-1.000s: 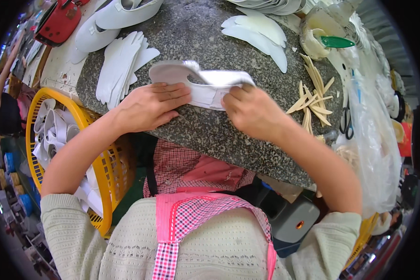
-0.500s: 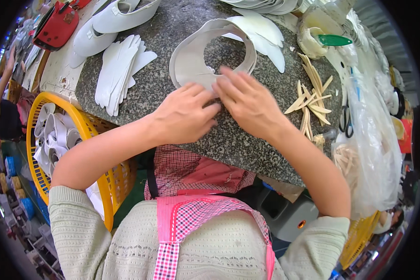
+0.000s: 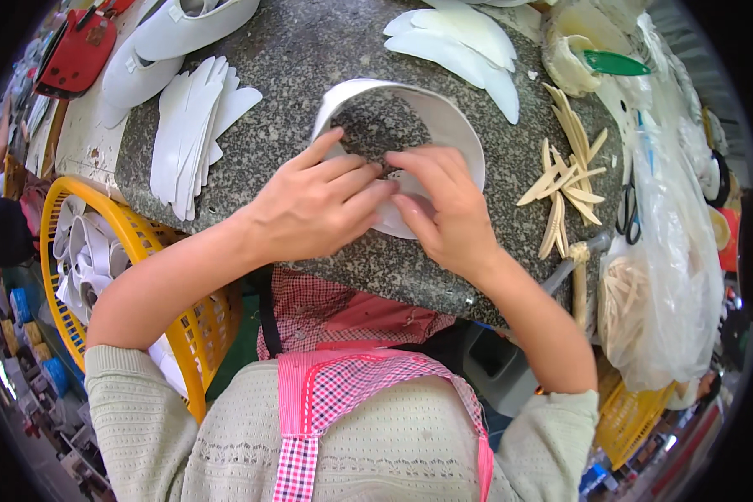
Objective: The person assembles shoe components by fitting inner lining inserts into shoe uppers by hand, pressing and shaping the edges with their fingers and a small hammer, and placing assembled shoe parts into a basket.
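Observation:
A white shoe upper [image 3: 468, 138], curved into an open ring, lies on the speckled stone worktop [image 3: 309, 63] in front of me. My left hand [image 3: 318, 201] is on its near left rim, forefinger raised over the edge, the other fingers bent. My right hand [image 3: 448, 205] grips the near right part, thumb and forefinger pinching close to the left fingertips. Between the hands, the stretch of upper at the fingertips is mostly hidden. To the left lies a stack of white cut pieces [image 3: 188, 138]; more curved white pieces [image 3: 464, 50] lie beyond the upper.
At left stands a yellow basket [image 3: 54, 251] of white uppers, with finished-looking white uppers [image 3: 197, 33] and a red case [image 3: 75, 50] behind. Rightward are pale thin strips [image 3: 569, 180], scissors [image 3: 627, 213], a hammer [image 3: 590, 248], a clear plastic bag [image 3: 669, 276] and a green-handled tool [image 3: 615, 63].
The upper has turned and come nearer, its ring opening wider toward me. Both hands have closed in on its near rim. The hammer by my right forearm now shows more.

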`<state>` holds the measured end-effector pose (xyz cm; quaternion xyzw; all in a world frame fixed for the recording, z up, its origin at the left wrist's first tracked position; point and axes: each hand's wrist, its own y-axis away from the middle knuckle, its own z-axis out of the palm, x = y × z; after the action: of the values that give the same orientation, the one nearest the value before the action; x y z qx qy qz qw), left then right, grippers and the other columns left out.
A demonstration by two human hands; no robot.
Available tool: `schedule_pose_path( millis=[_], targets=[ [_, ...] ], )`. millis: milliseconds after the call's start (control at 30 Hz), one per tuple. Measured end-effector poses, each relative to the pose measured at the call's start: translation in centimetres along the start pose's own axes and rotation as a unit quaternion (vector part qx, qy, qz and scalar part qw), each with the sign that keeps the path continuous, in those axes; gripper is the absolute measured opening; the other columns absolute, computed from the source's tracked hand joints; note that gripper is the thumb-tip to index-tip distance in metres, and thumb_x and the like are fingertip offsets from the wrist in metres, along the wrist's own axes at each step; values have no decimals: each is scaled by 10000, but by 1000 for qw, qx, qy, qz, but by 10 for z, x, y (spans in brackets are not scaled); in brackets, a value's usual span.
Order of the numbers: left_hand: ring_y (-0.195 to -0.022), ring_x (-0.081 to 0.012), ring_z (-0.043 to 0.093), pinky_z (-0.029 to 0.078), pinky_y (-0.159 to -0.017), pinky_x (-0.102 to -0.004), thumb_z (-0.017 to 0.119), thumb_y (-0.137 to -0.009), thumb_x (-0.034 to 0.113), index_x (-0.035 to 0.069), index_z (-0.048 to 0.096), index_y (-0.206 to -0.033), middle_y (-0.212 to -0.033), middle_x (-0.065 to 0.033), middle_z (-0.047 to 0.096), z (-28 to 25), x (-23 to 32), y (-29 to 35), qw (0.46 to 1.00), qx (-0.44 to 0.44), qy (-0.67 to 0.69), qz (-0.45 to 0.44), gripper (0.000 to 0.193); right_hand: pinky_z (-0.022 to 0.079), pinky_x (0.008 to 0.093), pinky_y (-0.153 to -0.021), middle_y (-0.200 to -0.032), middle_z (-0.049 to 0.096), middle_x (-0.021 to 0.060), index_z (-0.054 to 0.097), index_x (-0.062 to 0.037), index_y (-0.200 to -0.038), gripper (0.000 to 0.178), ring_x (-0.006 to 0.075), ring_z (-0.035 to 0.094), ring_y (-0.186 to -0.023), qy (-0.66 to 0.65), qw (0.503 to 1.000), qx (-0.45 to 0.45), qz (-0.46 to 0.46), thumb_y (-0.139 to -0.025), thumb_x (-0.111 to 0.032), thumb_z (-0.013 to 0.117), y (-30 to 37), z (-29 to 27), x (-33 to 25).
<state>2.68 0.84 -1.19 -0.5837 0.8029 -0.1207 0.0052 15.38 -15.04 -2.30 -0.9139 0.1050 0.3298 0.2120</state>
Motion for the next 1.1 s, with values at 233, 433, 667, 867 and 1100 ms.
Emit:
schedule_pose_path(
  millis=[233,433,667,867,1100],
  targets=[
    [-1217,-138,429,-62,-1050,-562,532,-825,345,116,510,-1231,-1266,-39,505,10,-15,42,997,0,-38,-69,466,155,459,-1048,-1417,313,36,332,-95,-1351,865,167,255,-1317,190,956,-207,-81,-643,-519,592,11,5,-5],
    [-1208,-81,431,42,-1071,-503,588,-771,207,233,547,-1189,-1273,50,507,8,-46,38,1000,3,-20,-18,421,133,457,-1067,-1428,296,4,318,-137,-1367,861,147,235,-1327,198,926,-294,-126,-653,-554,557,14,-15,-3],
    [-1234,-123,411,220,-1022,-469,568,-773,139,163,551,-1180,-1272,12,511,-6,-44,31,996,-55,42,-52,408,246,482,-1044,-1430,296,-10,306,-180,-1375,835,193,276,-1317,261,904,-337,-35,-664,-508,598,37,-72,21],
    [-1238,-209,413,253,-1009,-493,579,-704,67,99,569,-1116,-1234,-69,533,-4,6,-10,995,83,-33,33,413,431,378,-902,-1145,579,153,585,-43,-1097,415,294,566,-1044,67,998,15,10,-687,20,582,40,-90,15],
    [-901,-232,629,481,-791,-361,602,-674,7,68,634,-994,-973,-73,652,-42,16,-27,967,196,165,22,327,247,491,-1026,-1093,609,76,609,-113,-1083,485,308,543,-1087,107,991,-22,-79,-631,51,555,18,-79,-2]
  ],
)
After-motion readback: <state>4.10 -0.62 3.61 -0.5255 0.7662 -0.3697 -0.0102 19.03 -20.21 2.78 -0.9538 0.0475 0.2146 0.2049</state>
